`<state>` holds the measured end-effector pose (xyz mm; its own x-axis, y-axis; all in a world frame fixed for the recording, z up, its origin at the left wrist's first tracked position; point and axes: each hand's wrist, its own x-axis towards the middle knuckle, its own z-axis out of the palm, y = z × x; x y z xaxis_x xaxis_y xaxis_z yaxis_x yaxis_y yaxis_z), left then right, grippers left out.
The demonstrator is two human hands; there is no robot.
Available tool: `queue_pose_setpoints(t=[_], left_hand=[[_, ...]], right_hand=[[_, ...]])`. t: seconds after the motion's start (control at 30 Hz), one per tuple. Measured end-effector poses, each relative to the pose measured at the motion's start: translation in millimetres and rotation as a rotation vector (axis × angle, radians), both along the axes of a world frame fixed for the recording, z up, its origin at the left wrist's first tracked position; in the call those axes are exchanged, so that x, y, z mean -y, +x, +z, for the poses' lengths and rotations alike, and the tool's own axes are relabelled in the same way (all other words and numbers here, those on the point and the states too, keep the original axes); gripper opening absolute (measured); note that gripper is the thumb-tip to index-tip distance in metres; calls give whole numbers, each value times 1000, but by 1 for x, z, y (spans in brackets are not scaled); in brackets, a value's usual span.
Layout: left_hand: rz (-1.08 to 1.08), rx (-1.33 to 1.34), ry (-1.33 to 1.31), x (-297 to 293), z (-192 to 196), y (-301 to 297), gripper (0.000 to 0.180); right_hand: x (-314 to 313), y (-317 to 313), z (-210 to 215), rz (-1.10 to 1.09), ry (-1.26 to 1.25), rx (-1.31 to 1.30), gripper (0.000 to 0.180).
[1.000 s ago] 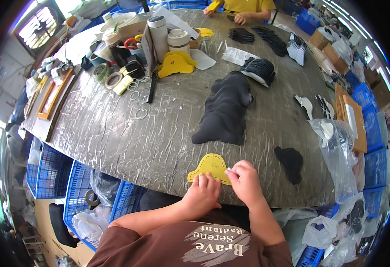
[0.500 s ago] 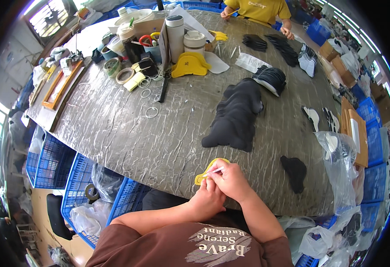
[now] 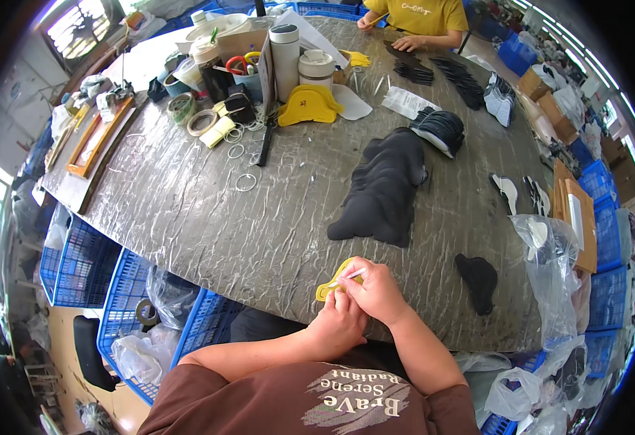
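A small yellow template [image 3: 324, 291] lies at the near edge of the table, partly covered by my fingers. My right hand [image 3: 377, 291] pinches a thin white pen [image 3: 355, 274] over the template, its lower end close to the template's surface. Just below, my left hand [image 3: 340, 317] has its fingers bent together and pressed on the template's near side. Whether a dark piece lies under the template is hidden. Beyond my hands is a spread stack of black cut pieces [image 3: 379, 192]. One single black piece [image 3: 477, 283] rests to the right.
A bundle of black pieces [image 3: 439, 132] sits past the stack. Farther left stand a white thermos [image 3: 284, 64], a larger yellow template [image 3: 308, 105] and tape rolls [image 3: 202, 123]. A co-worker in a yellow shirt [image 3: 426, 16] works across the table. Blue crates [image 3: 132, 319] stand below the left edge.
The pen in my right hand has shifted slightly over the yellow template; my left hand stays put. Across the table, the co-worker's hand has moved leftward onto a dark piece.
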<state>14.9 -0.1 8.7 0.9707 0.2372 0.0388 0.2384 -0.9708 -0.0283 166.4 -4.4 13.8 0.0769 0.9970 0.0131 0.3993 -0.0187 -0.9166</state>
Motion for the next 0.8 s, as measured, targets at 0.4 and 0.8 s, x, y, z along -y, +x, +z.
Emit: queue_pose_setpoints(t=[0.4,0.8], left_hand=[[12,17,-17,0,-1,-1,85],[9,0,-39,0,-1,0,82]], right_hand=[[-16,16,1,-29,94,64,11],[-21,24,-13,-162,133,-33,10]])
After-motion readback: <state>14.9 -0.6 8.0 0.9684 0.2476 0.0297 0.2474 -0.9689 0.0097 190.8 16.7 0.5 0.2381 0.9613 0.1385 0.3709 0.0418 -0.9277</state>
